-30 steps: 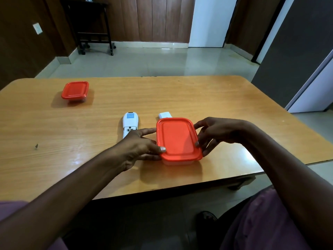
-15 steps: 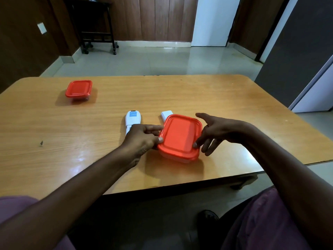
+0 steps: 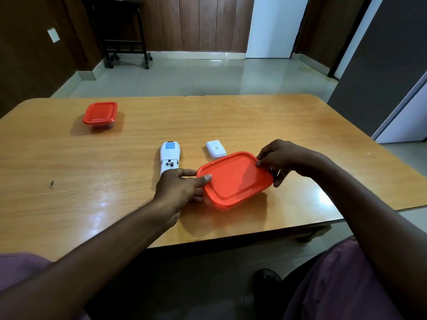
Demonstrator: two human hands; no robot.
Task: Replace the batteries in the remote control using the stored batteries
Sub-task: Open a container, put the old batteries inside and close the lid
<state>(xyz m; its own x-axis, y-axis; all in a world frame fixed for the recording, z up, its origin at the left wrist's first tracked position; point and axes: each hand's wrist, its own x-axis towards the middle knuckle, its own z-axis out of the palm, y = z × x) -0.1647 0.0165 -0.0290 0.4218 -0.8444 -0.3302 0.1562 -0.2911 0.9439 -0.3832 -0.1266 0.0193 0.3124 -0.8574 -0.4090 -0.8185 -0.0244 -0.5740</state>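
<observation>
Wooden desk in a tiled room carries a red-lidded container near its front edge, tilted, held from both sides. Left hand grips its left rim, thumb on the lid, arm stretched forward. Right hand pinches the far right corner, wrist bent. Just beside lie the remote control, back up with its battery bay open, and its white cover. A second red container sits well apart, far left.
</observation>
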